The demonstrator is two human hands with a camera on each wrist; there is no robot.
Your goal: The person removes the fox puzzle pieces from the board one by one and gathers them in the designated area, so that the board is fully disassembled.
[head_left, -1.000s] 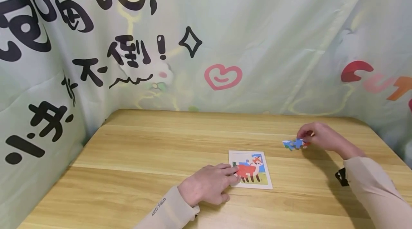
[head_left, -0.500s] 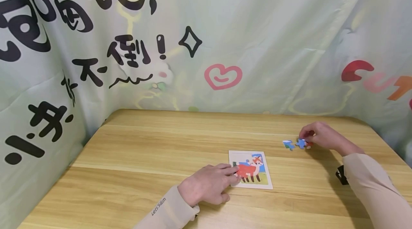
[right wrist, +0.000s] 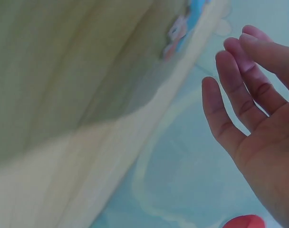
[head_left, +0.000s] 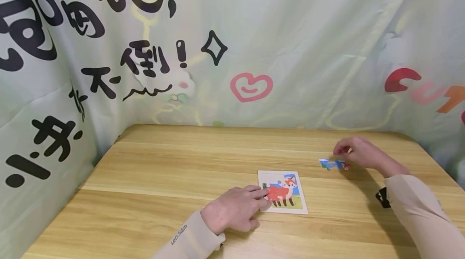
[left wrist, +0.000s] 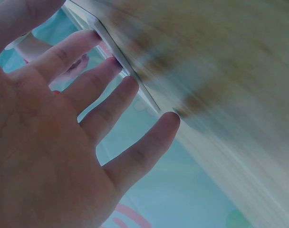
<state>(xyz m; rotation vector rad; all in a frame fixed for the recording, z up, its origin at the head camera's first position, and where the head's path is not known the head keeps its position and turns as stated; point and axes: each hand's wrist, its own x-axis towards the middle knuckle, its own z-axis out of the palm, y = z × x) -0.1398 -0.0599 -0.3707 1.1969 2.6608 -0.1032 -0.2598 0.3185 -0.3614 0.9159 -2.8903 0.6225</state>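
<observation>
A white-framed jigsaw puzzle (head_left: 284,193) with a red fox picture lies flat on the table. The fingertips of my left hand (head_left: 236,208) rest on its left edge, fingers spread and fairly straight. In the left wrist view they meet the thin side of the puzzle board (left wrist: 118,52). Further back on the right lie loose puzzle pieces, a blue-and-green one (head_left: 324,164) and a blue one with red (head_left: 340,165) close beside it. Just above them hovers my right hand (head_left: 359,153), nothing between thumb and fingers. The right wrist view shows those fingers gently bent, apart from the pieces (right wrist: 178,28).
A wooden table (head_left: 163,162) spans the view. Behind it hangs a pale printed curtain (head_left: 308,49) with dark lettering and a pink heart. A small black object (head_left: 383,198) shows by the right sleeve (head_left: 417,206).
The blue-and-red piece first slid slightly right under my right fingers, then back left beside the other piece. Now those fingers are off it, a little higher and further left. My left hand stayed put.
</observation>
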